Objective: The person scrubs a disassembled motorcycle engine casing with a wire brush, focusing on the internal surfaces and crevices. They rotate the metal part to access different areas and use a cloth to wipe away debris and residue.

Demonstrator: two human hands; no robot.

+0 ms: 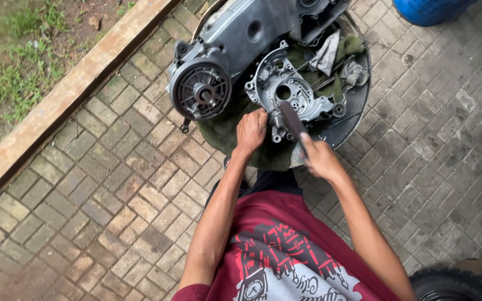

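The left hand (250, 129) grips the metal engine cover (285, 92) at its 7 o'clock edge; the right hand (319, 158) holds a dark brush (292, 118) on it.

An outdoor repair yard: brick paving (112, 195), grass verge (6, 83), engine casing (241, 39), a tyre (453, 284).

Grey brick paving (112, 184), round metal tray (358, 106) lying on it, tyre (453, 285), wooden beam (68, 92) along edge
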